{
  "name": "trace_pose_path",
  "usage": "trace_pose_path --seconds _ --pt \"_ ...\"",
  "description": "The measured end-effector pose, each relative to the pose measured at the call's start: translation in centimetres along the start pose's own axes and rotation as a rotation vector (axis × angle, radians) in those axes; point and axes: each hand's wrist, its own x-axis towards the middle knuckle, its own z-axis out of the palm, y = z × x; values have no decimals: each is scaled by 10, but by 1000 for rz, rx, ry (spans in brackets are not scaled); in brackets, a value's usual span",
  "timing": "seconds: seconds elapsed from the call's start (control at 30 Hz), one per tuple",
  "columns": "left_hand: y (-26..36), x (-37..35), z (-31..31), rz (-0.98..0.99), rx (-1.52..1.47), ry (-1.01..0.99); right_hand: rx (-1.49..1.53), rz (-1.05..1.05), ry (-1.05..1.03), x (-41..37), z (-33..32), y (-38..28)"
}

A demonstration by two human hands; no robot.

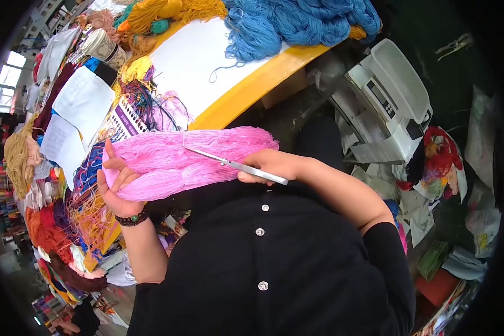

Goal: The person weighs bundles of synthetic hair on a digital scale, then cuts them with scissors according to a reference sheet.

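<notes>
My left hand (116,193), with a dark bead bracelet on the wrist, is shut around one end of a thick pink yarn skein (207,148) held across my lap. My right hand (270,166) grips a pair of metal scissors (218,161). The thin blades lie along the skein, and their tip reaches a thread tied around its middle. The skein's other end rests against my right hand. I wear a black buttoned top.
A yellow-edged table with a white top (252,84) stands ahead, bearing blue yarn (297,22), orange yarn (162,11), a paper cup (103,46) and paper sheets (81,101). At right is a white machine (386,95). Yarn heaps and scraps lie on the floor at both sides.
</notes>
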Motion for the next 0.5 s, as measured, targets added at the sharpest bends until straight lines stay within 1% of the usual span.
trace_pose_path --seconds 0.07,0.13,0.2,0.27,0.33,0.47,0.5 --pt "3 -4 -5 7 -11 16 20 -27 -3 4 1 -1" --pt "5 -8 -9 63 -19 109 41 -52 -6 7 1 -4" --pt "5 -9 -12 67 -22 115 70 -50 51 9 -2 -10" --pt "5 -9 -13 67 -25 119 84 -29 30 17 -3 -5" --pt "6 -9 -15 72 -18 110 153 -47 88 21 0 -5" --pt "8 -10 -17 75 -19 125 200 -39 91 21 3 -6" --pt "8 -11 -18 60 -32 104 220 -142 101 24 4 1"
